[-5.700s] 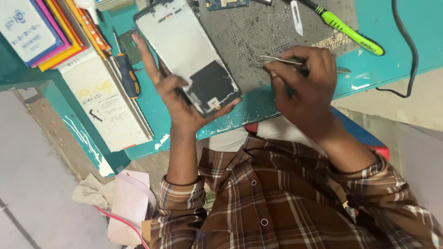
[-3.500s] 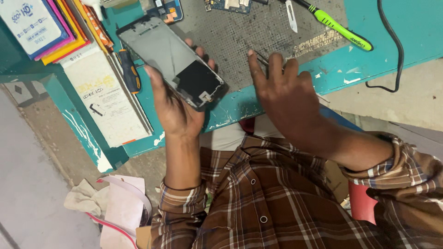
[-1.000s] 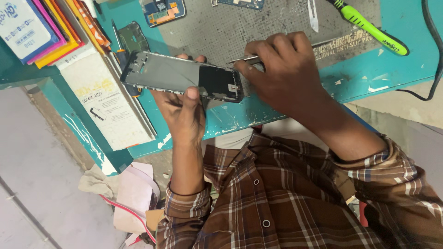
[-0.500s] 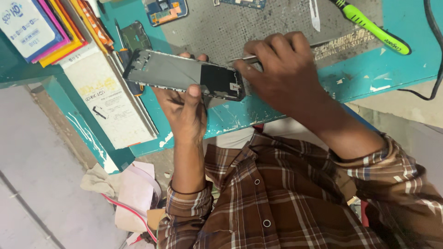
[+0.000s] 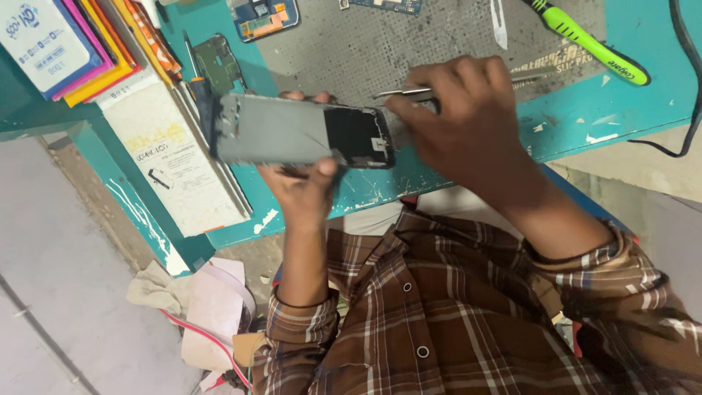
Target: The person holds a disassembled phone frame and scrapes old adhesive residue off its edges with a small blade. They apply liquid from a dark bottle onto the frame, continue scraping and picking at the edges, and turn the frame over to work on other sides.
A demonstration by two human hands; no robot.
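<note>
Phone frame [image 5: 300, 132] was held level above the near edge of the teal bench [image 5: 621, 110], gripped from below by the left hand [image 5: 307, 186], thumb and fingers clamped on its lower edge. Grey inner side was up; a dark patch was seen at its right end.

Right hand [image 5: 468, 121] was closed around metal tweezers [image 5: 402, 93], tips pointed left, just above the frame's right end. Contact with the frame could not be confirmed; blur there.

Progress, as judged: phone was already opened and stripped. Two circuit boards [image 5: 263, 16] were laid out on the grey mat [image 5: 409, 44], a green board [image 5: 218, 62] beside the frame. Work at the frame's right end looked unfinished. Nothing was seen refitted.

Green-handled tool [image 5: 585, 36] and a small blade [image 5: 499, 14] were left on the mat, untouched.
</note>
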